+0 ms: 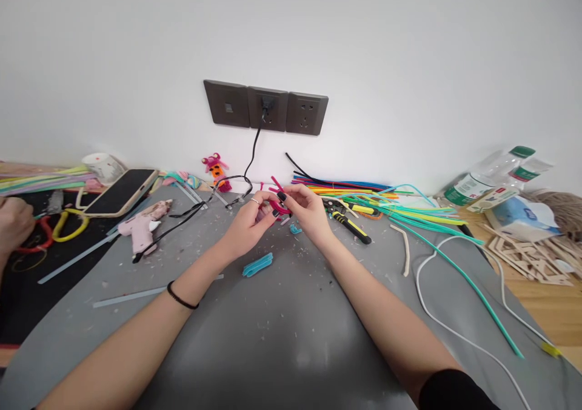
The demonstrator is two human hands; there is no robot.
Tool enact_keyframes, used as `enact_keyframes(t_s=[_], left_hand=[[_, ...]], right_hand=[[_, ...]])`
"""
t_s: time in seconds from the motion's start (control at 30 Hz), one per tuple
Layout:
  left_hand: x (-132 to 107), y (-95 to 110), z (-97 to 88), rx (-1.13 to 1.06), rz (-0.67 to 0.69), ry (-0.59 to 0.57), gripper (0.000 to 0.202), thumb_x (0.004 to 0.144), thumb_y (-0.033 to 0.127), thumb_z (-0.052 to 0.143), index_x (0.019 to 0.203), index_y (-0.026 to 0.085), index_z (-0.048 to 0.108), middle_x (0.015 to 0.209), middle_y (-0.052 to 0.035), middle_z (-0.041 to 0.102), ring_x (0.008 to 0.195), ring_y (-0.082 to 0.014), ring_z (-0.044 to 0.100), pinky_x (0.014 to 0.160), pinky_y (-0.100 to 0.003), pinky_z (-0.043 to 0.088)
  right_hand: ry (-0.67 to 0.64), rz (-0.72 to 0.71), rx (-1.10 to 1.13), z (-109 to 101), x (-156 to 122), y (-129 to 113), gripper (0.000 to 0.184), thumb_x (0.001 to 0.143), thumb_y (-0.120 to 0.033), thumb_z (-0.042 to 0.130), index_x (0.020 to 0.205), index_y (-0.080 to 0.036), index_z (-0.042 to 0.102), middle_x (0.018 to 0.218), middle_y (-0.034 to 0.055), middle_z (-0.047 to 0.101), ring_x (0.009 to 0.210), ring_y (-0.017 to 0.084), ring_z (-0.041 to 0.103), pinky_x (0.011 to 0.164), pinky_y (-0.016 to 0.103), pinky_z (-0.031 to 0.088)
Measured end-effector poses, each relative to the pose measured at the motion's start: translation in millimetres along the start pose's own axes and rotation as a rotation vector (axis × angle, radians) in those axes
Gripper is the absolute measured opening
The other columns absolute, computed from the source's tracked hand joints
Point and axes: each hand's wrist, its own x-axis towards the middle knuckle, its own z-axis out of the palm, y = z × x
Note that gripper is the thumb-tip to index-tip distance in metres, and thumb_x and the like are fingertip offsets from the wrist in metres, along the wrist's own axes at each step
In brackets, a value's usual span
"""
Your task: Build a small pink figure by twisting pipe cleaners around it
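Both my hands meet over the grey mat, closed on a dark pink pipe cleaner (pixel 277 183) whose ends poke up between them. My left hand (pixel 254 217) pinches it from the left; my right hand (pixel 305 208) grips it from the right with thumb and fingers. Part of its shape is hidden by my fingers. Below my hands lies a folded bundle of blue pipe cleaner (pixel 257 265). A small blue curled piece (pixel 295 228) rests just under my right hand. Yellow-and-black pliers (pixel 348 223) lie right of it.
A pink glue gun (pixel 140 229), a phone (pixel 120 193) and glue sticks (pixel 131 296) are at left, near another person's hand (pixel 16 222) and scissors (pixel 50 231). Behind stands a pink-orange figure (pixel 217 170). Colourful pipe cleaners (pixel 364 190), a white cable (pixel 421 289) and bottles (pixel 482 179) lie right.
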Motion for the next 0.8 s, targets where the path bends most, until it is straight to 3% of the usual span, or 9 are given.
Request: enact_keyframes(t_s=[0.17, 0.33, 0.5, 0.6, 0.7, 0.8], left_hand=[[2.2, -0.2, -3.8, -0.036, -0.034, 0.018, 0.020, 0.090, 0.029, 0.055, 0.109, 0.021, 0.054, 0.077, 0.0029, 0.051, 0.063, -0.0139, 0.046, 0.061, -0.028, 0.038], [5.1, -3.6, -5.3, -0.101, -0.075, 0.013, 0.025, 0.087, 0.031, 0.060, 0.110, 0.021, 0.055, 0.087, -0.0003, 0.056, 0.070, -0.0144, 0.051, 0.065, -0.028, 0.043], [9.7, -11.4, -8.9, -0.268, -0.111, 0.097, 0.028, 0.085, 0.039, 0.065, 0.107, 0.022, 0.057, 0.090, -0.0021, 0.061, 0.068, -0.0137, 0.051, 0.059, -0.026, 0.041], [12.5, -14.7, -11.3, -0.307, -0.114, 0.174, 0.031, 0.084, 0.039, 0.068, 0.107, 0.023, 0.057, 0.090, -0.0017, 0.061, 0.067, -0.0132, 0.051, 0.057, -0.025, 0.042], [14.5, -17.5, -12.0, -0.326, -0.100, 0.202, 0.032, 0.082, 0.039, 0.071, 0.107, 0.023, 0.057, 0.091, -0.0014, 0.062, 0.071, -0.0133, 0.055, 0.060, -0.024, 0.045], [15.2, -21.5, -10.8, -0.340, -0.111, 0.177, 0.032, 0.085, 0.040, 0.069, 0.109, 0.024, 0.056, 0.088, -0.0003, 0.061, 0.068, -0.0131, 0.054, 0.056, -0.024, 0.044]], right_hand=[[0.085, 0.154, 0.267, -2.5, 1.8, 0.3, 0.036, 0.071, -0.041, 0.086, 0.096, -0.024, 0.068, 0.076, -0.0042, 0.063, 0.060, 0.010, 0.053, 0.055, 0.023, 0.043], [0.064, 0.257, 0.465, -6.2, 4.5, 0.1, 0.045, 0.063, -0.034, 0.092, 0.099, -0.023, 0.067, 0.076, -0.0047, 0.065, 0.065, 0.009, 0.058, 0.062, 0.022, 0.049], [0.002, 0.224, 0.357, -2.9, 2.8, 3.1, 0.045, 0.069, -0.037, 0.084, 0.104, -0.024, 0.061, 0.079, -0.0039, 0.063, 0.068, 0.012, 0.061, 0.067, 0.027, 0.053], [0.100, 0.066, 0.114, 2.6, -2.3, 2.7, 0.038, 0.076, -0.034, 0.074, 0.108, -0.025, 0.056, 0.091, -0.0007, 0.062, 0.068, 0.013, 0.059, 0.065, 0.030, 0.052], [0.209, -0.239, -0.177, 10.6, -12.9, -8.2, 0.029, 0.085, -0.024, 0.061, 0.113, -0.025, 0.053, 0.099, 0.0044, 0.063, 0.082, 0.017, 0.060, 0.077, 0.034, 0.051], [0.145, -0.487, -0.326, 22.1, -27.5, -29.6, 0.027, 0.090, -0.015, 0.050, 0.115, -0.026, 0.053, 0.104, 0.0068, 0.064, 0.095, 0.021, 0.062, 0.087, 0.038, 0.051]])
